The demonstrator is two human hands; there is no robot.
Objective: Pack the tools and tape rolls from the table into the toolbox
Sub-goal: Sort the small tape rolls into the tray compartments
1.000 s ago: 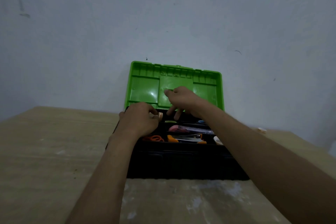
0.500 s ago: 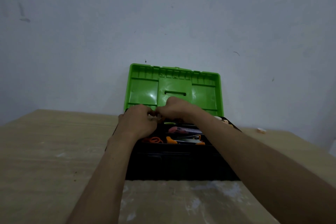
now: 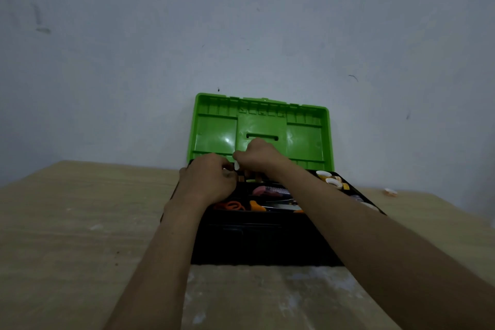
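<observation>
Right hand joined left hand over toolbox.

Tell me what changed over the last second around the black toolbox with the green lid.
The right hand shifted left to meet the left hand; a small white piece shows between them, grip unclear. The green plastic lid stayed open, orange-handled scissors unmoved.
</observation>
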